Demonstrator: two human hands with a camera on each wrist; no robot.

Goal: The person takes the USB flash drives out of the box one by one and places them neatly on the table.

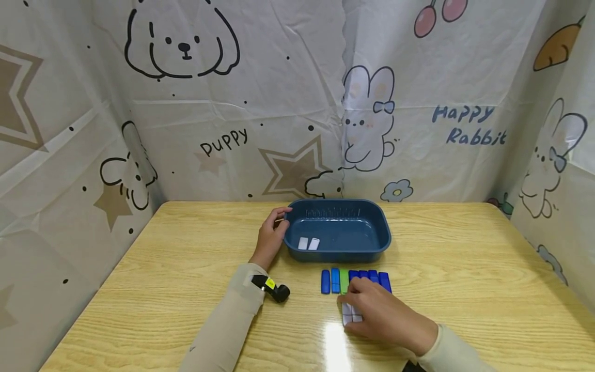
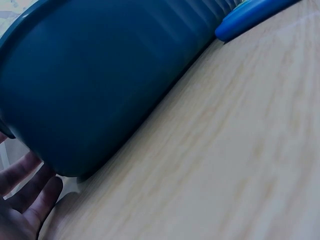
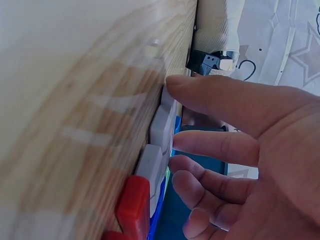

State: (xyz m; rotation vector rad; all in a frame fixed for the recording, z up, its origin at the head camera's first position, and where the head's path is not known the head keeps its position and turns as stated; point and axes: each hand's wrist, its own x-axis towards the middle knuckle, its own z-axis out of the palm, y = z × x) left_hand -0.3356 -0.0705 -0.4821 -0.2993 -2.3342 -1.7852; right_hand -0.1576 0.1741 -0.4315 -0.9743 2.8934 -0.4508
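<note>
My left hand (image 1: 271, 235) rests at the left end of a dark blue plastic basin (image 1: 339, 257), its fingers touching the outside by the rim. In the left wrist view several fingers (image 2: 44, 197) lie loosely extended beside the basin wall. Two white blocks (image 1: 303, 243) lie inside, at the near left. In front of the basin my right hand (image 1: 388, 315) pinches the leftmost white block (image 1: 346, 313) of a row, thumb at its near end and index finger at its far end. More white blocks (image 3: 150, 162) and a red block (image 3: 134, 205) show in the right wrist view.
Behind the white blocks stands a row of blue blocks (image 1: 326, 282) with one green block (image 1: 344, 281) among them, partly hidden by my right hand. A printed curtain (image 1: 297, 103) rises behind the wooden table (image 1: 186, 258). A black device (image 1: 274, 290) is strapped to the left wrist.
</note>
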